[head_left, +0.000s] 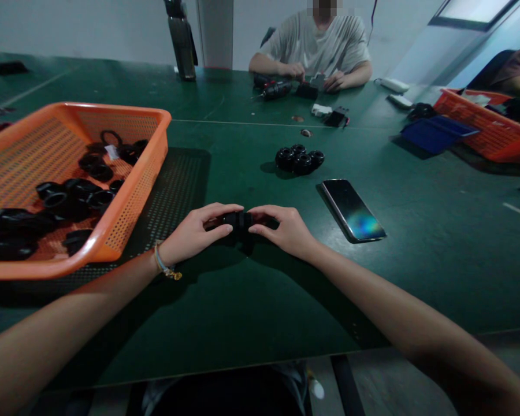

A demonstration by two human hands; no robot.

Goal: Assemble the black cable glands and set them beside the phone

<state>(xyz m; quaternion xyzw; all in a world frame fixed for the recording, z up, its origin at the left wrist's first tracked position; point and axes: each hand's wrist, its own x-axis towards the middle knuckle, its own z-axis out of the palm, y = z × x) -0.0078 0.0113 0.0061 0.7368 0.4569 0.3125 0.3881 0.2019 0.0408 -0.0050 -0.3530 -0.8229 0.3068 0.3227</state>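
Between my two hands is a black cylindrical part [238, 220], lying sideways just above or on the green table [225, 323]. My left hand [201, 230] grips its left end between thumb and fingers. Its right end is pinched by my right hand [283, 228]. Beyond my hands, slightly right, a cluster of several glossy black round parts [301, 160] rests on the table. An orange basket [134, 202] at the left holds several loose black parts [65, 199].
A phone [353, 209] lies right of my right hand. Across the table a person [318, 49] handles small parts beside a power drill [277, 89]. A blue tray [437, 133] and another orange basket [485, 136] stand at the right. A dark upright object [182, 46] is at the back.
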